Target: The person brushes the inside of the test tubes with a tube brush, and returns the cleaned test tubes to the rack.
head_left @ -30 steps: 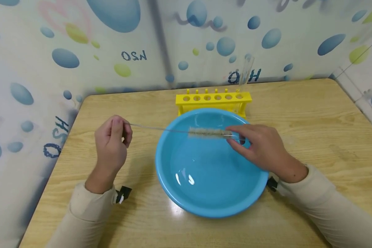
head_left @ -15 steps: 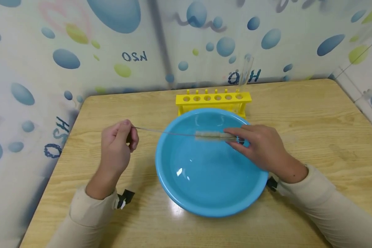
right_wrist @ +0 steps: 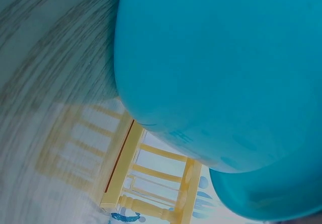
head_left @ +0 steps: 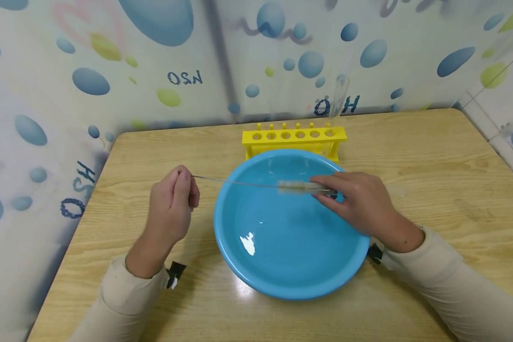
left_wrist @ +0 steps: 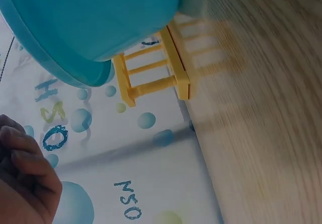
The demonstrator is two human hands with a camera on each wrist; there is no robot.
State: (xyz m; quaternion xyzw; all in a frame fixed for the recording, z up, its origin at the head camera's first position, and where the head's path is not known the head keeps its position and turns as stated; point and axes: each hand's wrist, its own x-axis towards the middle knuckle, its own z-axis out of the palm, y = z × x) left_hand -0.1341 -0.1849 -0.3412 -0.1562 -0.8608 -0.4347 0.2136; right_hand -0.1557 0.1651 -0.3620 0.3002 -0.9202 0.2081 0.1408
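Observation:
My left hand [head_left: 171, 206] pinches the thin wire handle of a test tube brush [head_left: 290, 187] between thumb and fingers. The brush lies nearly level over the blue basin [head_left: 290, 266]. Its pale bristles run into the mouth of a clear glass test tube [head_left: 334, 194], which my right hand [head_left: 361, 202] holds between thumb and fingers above the basin's right side. Part of the tube is hidden behind those fingers. At the lower left of the left wrist view, the left hand [left_wrist: 27, 178] shows curled fingers. The right wrist view shows the basin's outer wall [right_wrist: 211, 73] but no hand.
Behind the basin stands a yellow test tube rack [head_left: 294, 137], with a tall clear tube [head_left: 339, 97] upright at its right end. Light glints inside the basin. All stands on a wooden table [head_left: 432, 190] against a wall [head_left: 145, 57] patterned with dots.
My left hand has moved right, pushing the brush further into the test tube, so less of the bristles shows outside. My right hand has stayed almost still.

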